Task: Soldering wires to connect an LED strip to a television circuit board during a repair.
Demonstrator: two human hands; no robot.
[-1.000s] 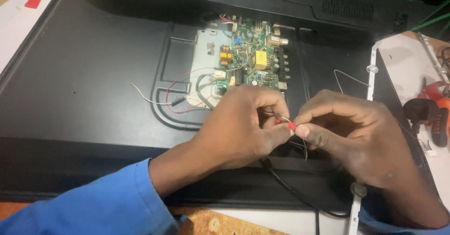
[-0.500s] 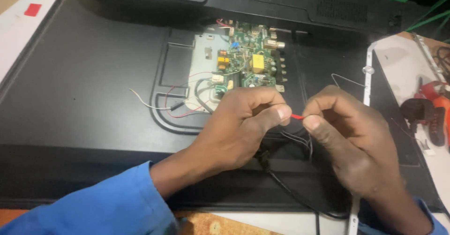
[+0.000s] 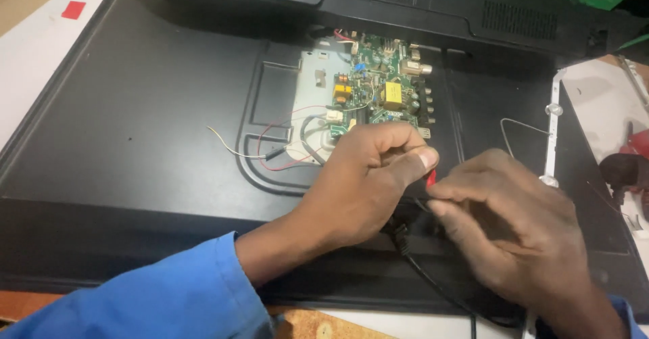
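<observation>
— What are the hands on?

— A thin red wire end (image 3: 430, 175), only a short red tip showing, pinched between the left hand (image 3: 368, 177) and right hand (image 3: 503, 227), both clenched on it, above the black television back panel (image 3: 135, 143), below the green circuit board (image 3: 385, 95).

— Its direction?

— Too little shows to tell its axis.

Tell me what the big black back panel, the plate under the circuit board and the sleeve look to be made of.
Black back panel: probably moulded plastic, matte, with pressed ribs. Plate under the green circuit board: likely bare sheet metal, pale grey with a dull sheen. Blue sleeve on the left arm: woven cloth, soft folds.
</observation>
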